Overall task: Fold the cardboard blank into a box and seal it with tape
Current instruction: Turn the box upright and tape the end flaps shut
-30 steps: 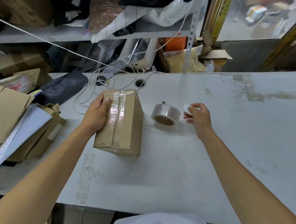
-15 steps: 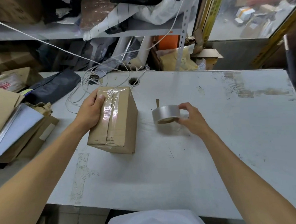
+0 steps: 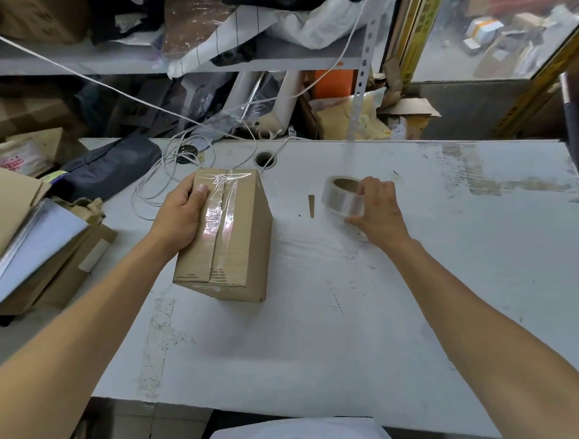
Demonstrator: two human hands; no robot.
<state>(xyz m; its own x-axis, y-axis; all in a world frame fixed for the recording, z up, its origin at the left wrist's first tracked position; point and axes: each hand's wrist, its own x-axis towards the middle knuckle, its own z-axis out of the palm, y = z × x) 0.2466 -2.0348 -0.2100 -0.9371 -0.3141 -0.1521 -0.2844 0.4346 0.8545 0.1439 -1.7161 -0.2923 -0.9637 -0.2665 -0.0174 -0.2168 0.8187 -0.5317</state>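
A closed brown cardboard box [image 3: 242,242] stands on the white table [image 3: 321,335], left of centre, with clear tape running along its top seam. My left hand [image 3: 180,218] holds the box's left side, thumb lying on the taped top. A roll of clear tape [image 3: 339,196] lies flat on the table to the right of the box. My right hand [image 3: 376,208] grips the roll from its right side, fingers curled over its rim. A stretch of clear tape with a small brown tab [image 3: 311,205] at its end lies on the table left of the roll.
Flattened cardboard and papers [image 3: 24,233] are stacked at the table's left edge. White cables [image 3: 175,171] and a dark bag [image 3: 107,168] lie behind the box, near a round cable hole [image 3: 265,159]. Cluttered shelves rise beyond the table's far edge.
My right hand, which pinched a small white thing a second ago, moved onto the tape roll and turned it flat on the table. The left hand stayed on the box.
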